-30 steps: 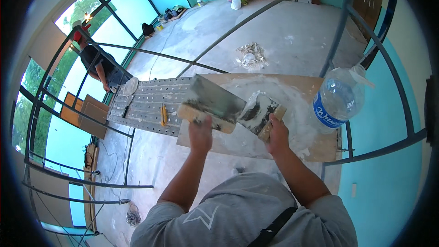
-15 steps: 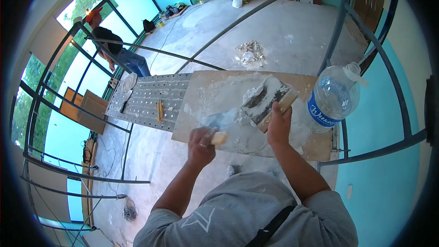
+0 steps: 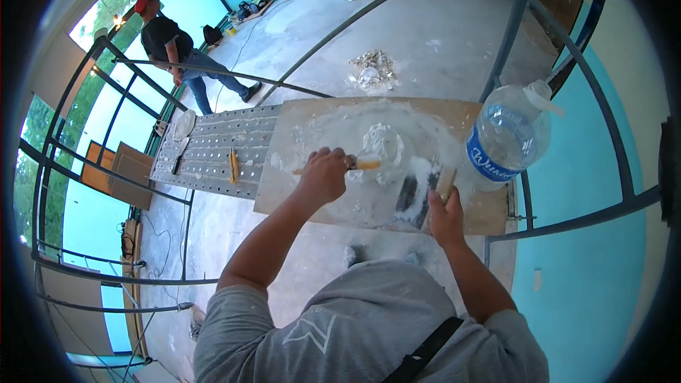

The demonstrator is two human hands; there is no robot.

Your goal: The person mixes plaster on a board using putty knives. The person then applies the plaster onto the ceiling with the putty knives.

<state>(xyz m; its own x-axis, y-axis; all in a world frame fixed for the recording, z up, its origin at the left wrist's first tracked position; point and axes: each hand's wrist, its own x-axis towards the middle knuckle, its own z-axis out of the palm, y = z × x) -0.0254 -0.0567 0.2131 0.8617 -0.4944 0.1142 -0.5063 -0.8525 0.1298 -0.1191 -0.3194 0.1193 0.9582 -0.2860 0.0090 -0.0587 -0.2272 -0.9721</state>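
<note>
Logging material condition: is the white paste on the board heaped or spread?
Both: the white paste forms a raised mound near the middle of the board, with thin smears around it.

On the worktop [image 3: 287,188], between and beyond left hand [image 3: 325,176] and right hand [image 3: 445,220], a plaster mound [image 3: 384,140]; at the right end, a bottle [image 3: 511,131]. To the left, on the platform [image 3: 207,143], a cutter [image 3: 233,167], then a scraper [image 3: 179,157]. Behind, on the floor [image 3: 305,46], a debris heap [image 3: 373,71].
</note>
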